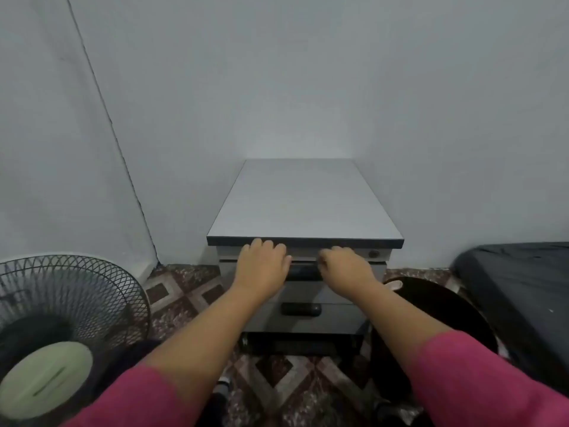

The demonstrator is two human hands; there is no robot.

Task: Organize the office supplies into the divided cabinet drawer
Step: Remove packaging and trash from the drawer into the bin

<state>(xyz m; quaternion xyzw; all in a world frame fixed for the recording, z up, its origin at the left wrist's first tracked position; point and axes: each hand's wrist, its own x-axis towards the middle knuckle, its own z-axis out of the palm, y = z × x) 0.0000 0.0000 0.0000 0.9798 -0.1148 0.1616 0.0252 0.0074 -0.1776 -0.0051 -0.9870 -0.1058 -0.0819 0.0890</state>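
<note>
Head view, and I'm looking down at a grey cabinet (303, 208) set against the wall, its top bare, its drawers all shut as far as I can tell. Fan (61, 306) on the floor to my left, a dark bed (520, 291) at my right. No office supplies anywhere that I can see, so I judge we're at the very start: open the top drawer (304, 257) first.

Both hands are on that drawer front, just under the cabinet's dark top edge. To do this well I'd pull evenly with both, straight toward me, so the drawer slides out square and doesn't bind.

Left hand (263, 265) lies over the front beside the dark handle (303, 269), fingers (261, 245) curled down over the upper lip, gripping it by the look of it. Right hand (346, 268) sits at the handle's other end, fingers bent in and hooking it, though their tips are hidden.
</note>
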